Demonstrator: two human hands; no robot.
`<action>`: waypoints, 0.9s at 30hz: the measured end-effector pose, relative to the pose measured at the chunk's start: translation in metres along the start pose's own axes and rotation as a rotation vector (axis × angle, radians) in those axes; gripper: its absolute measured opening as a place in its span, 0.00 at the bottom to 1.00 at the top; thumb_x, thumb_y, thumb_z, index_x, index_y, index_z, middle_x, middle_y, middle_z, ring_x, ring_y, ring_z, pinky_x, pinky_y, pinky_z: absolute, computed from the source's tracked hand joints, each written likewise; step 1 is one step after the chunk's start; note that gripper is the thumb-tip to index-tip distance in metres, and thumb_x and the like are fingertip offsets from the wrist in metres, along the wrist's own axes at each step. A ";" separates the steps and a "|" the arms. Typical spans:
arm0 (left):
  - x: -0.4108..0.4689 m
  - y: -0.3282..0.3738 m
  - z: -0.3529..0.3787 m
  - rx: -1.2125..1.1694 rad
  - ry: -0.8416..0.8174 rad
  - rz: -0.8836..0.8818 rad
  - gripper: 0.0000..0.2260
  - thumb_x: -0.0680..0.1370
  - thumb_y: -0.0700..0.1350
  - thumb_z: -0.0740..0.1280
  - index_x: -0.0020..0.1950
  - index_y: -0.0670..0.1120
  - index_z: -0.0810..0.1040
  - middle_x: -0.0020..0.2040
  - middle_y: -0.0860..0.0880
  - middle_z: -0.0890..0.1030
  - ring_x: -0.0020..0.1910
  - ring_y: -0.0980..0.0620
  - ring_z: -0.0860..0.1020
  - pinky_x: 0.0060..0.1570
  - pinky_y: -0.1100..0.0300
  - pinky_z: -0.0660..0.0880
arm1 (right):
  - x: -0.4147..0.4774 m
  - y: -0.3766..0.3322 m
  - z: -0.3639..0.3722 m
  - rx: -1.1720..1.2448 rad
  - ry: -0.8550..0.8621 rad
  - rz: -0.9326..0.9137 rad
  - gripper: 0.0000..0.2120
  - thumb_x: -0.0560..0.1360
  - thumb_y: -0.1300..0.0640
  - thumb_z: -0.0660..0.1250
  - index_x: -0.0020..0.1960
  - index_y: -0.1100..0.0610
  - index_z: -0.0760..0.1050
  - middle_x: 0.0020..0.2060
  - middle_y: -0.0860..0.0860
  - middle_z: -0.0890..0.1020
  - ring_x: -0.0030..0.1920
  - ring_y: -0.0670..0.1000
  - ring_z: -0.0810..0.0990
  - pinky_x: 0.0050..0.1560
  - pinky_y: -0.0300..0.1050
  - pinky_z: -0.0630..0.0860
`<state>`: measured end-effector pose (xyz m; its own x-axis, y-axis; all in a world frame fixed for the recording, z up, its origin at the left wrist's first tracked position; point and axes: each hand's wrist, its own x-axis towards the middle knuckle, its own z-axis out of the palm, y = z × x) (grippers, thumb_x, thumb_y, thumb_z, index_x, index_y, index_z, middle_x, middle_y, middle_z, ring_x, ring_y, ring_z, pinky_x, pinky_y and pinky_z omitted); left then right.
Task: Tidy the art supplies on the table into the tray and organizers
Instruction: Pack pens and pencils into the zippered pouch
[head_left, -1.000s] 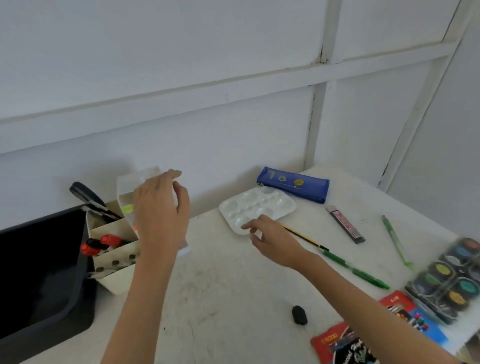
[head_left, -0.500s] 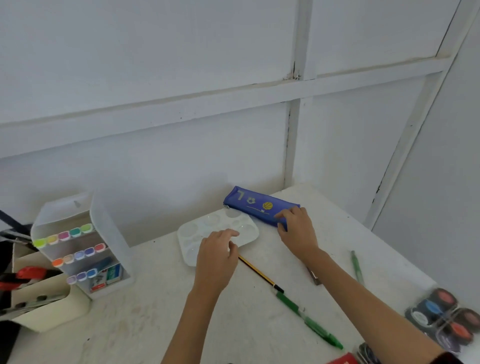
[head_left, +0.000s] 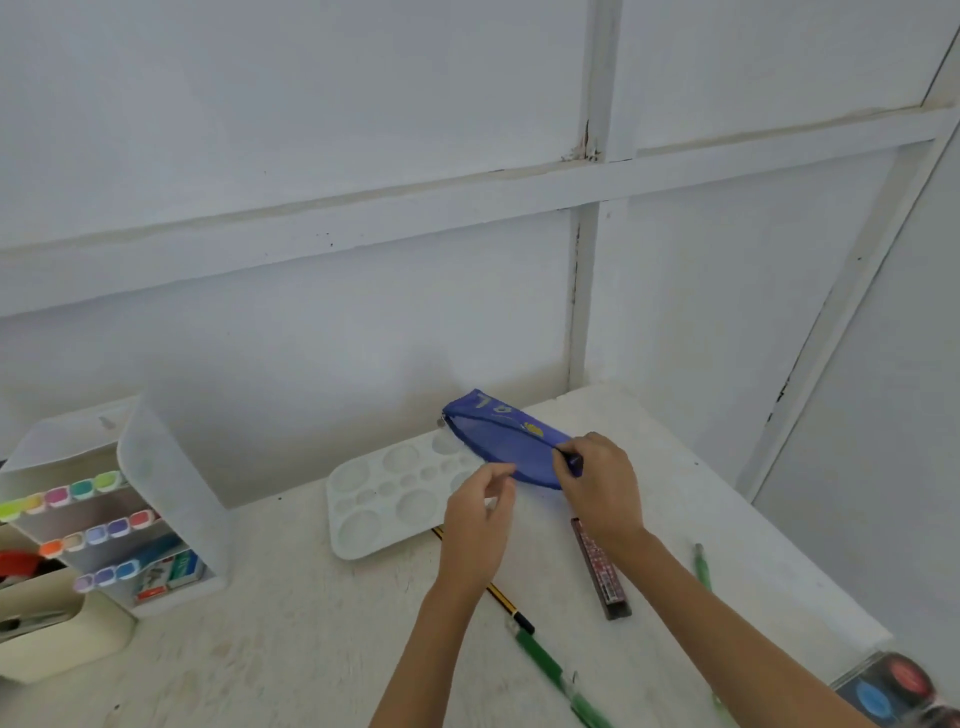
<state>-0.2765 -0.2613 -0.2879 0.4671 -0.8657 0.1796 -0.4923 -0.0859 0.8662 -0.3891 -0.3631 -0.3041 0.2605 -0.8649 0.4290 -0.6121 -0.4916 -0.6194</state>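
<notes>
My right hand (head_left: 597, 493) grips the blue pencil case (head_left: 498, 441) by one end. My left hand (head_left: 475, 519) hovers beside it, loose, empty.

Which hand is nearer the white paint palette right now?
Left. The left hand hovers over the right edge of the palette; the right hand is past that edge, gripping the pencil case.

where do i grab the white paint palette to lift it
Probably best to take the palette by its left rim, coming from the left and pinching the edge top and bottom. It lies flat and thin, so only the rim offers a pinch. The blue pencil case, held by the right hand, and the left hand crowd its right end; the left side is bare.
</notes>
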 end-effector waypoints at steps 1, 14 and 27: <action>0.002 0.006 0.005 -0.003 -0.009 0.024 0.09 0.81 0.44 0.60 0.57 0.52 0.76 0.54 0.57 0.78 0.53 0.62 0.75 0.46 0.77 0.69 | -0.003 -0.006 -0.004 0.063 0.038 0.001 0.03 0.73 0.63 0.68 0.42 0.60 0.80 0.38 0.53 0.79 0.39 0.51 0.77 0.41 0.45 0.76; -0.027 0.033 0.002 0.104 0.188 0.130 0.14 0.78 0.32 0.60 0.57 0.47 0.77 0.55 0.49 0.79 0.53 0.53 0.78 0.54 0.60 0.76 | -0.076 -0.068 -0.038 0.643 0.021 0.393 0.11 0.73 0.62 0.69 0.53 0.54 0.71 0.44 0.49 0.79 0.32 0.46 0.80 0.29 0.44 0.79; -0.072 0.017 -0.047 0.374 -0.013 0.408 0.19 0.76 0.47 0.59 0.59 0.38 0.78 0.63 0.43 0.74 0.64 0.53 0.71 0.61 0.74 0.59 | -0.058 -0.027 -0.066 -0.088 -0.037 -0.092 0.12 0.68 0.65 0.72 0.46 0.50 0.82 0.67 0.55 0.71 0.67 0.62 0.66 0.53 0.54 0.70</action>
<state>-0.2840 -0.1770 -0.2642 0.1759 -0.8714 0.4579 -0.8600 0.0903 0.5022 -0.4371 -0.2928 -0.2684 0.3448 -0.8208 0.4555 -0.6471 -0.5594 -0.5181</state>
